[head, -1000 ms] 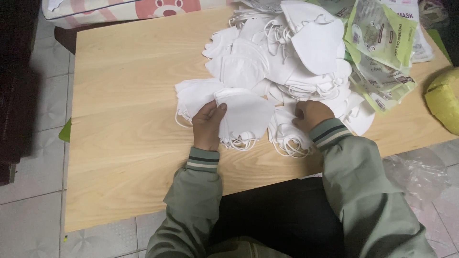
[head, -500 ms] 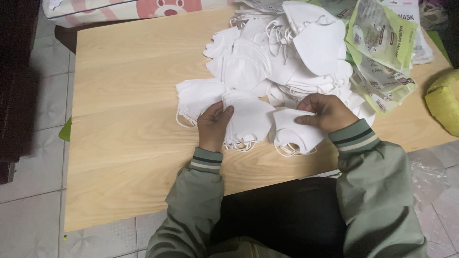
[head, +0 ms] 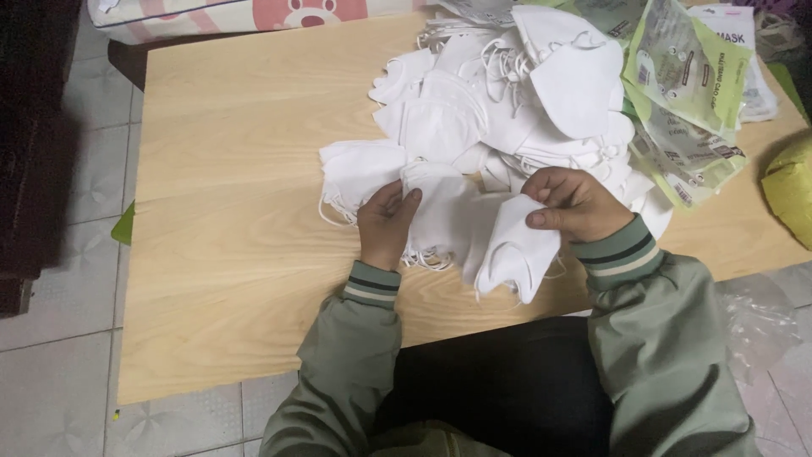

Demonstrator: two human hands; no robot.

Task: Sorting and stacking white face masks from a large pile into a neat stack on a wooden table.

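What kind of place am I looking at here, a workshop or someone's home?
Probably a home used for piecework packing: a low wooden table on tiled floor, a heap of white face masks, and green printed packets alongside.

— Where was the left hand (head: 387,223)?
— Center of the frame, palm down, fingers pointing upward, slightly curled.
— And the right hand (head: 573,204)?
— Right of center, fingers pinched closed, forearm angling in from the lower right.
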